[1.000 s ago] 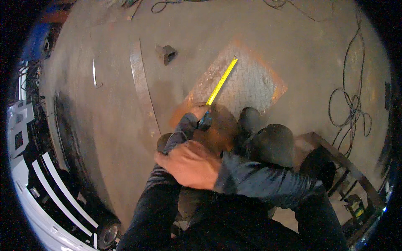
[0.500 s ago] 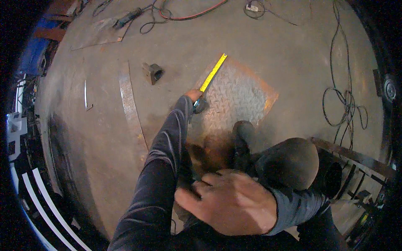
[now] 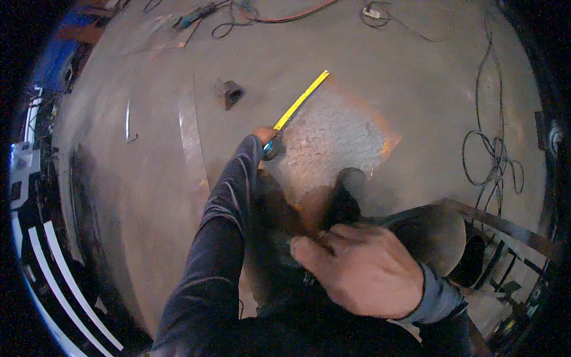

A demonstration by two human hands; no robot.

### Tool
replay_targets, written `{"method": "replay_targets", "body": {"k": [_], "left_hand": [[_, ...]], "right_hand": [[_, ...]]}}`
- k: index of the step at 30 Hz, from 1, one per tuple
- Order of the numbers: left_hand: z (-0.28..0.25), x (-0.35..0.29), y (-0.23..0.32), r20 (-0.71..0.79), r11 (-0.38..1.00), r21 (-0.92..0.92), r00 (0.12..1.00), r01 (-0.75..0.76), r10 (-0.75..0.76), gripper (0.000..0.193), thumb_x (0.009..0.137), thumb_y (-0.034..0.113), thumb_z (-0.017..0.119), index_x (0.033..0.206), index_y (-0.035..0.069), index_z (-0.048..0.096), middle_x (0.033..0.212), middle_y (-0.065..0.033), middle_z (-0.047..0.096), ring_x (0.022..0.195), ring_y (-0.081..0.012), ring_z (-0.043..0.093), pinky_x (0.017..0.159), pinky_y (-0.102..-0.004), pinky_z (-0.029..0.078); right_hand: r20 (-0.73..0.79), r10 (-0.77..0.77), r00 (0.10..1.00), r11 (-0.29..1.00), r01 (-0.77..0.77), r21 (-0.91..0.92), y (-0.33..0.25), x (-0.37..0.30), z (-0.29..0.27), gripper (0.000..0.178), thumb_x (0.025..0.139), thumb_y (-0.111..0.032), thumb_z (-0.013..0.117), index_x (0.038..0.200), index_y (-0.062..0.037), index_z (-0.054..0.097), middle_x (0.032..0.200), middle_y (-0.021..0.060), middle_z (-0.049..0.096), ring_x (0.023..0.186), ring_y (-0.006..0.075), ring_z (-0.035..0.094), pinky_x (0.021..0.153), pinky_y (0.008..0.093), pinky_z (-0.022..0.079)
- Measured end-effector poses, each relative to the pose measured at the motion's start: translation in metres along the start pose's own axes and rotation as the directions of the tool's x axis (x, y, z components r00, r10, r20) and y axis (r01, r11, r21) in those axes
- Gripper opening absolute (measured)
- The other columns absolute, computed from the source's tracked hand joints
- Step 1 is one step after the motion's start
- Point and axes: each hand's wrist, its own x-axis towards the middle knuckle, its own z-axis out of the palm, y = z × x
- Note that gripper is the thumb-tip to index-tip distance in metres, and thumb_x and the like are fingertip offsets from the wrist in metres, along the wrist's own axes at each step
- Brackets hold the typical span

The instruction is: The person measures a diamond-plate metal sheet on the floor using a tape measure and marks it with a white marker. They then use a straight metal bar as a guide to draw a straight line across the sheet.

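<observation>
A tape measure is gripped in my left hand, its yellow blade pulled out away from me. The blade runs along the left edge of a worn steel tread plate on the floor, its tip by the plate's far corner. My right hand hovers over my lap, back up, the fingers curled. Whatever those fingers may hold is hidden beneath the hand. My shoe covers part of the plate's near side.
Left of the plate lie a small metal bracket, a long flat metal strip and a thin bent rod. Cables coil at the right. A power tool lies at the back near a red hose. A dark metal frame stands near my right side.
My right hand has moved right, away from my left forearm. My left hand and the tape measure have shifted left off the plate's edge, and the view has tilted slightly.
</observation>
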Motion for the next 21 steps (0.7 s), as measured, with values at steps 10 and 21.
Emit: {"method": "replay_targets", "body": {"k": [10,21], "left_hand": [[0.085,-0.193,-0.051,0.06,0.937,-0.049,0.937,0.347,-0.344,0.041,0.093,0.039,0.05,0.106,0.007,0.071,0.105,-0.0222,0.069,0.098,-0.0406,0.066,0.085,-0.0491,0.052],[0.188,-0.226,-0.102,0.191,0.654,-0.306,0.718,0.692,-0.669,0.049,0.094,0.044,0.045,0.118,0.007,0.067,0.123,-0.0183,0.064,0.114,-0.0365,0.062,0.095,-0.0487,0.049]], "right_hand": [[0.105,0.161,0.981,0.984,-0.151,-0.098,-0.005,0.009,0.002,0.026,0.081,-0.01,0.066,0.105,-0.0054,0.058,0.075,0.0183,0.06,0.072,0.0407,0.062,0.062,0.0487,0.05],[0.253,0.112,0.961,0.989,-0.083,-0.123,-0.011,0.017,0.027,0.019,0.082,-0.009,0.063,0.1,-0.0033,0.057,0.08,0.0191,0.061,0.079,0.0415,0.061,0.067,0.0502,0.049]]}}
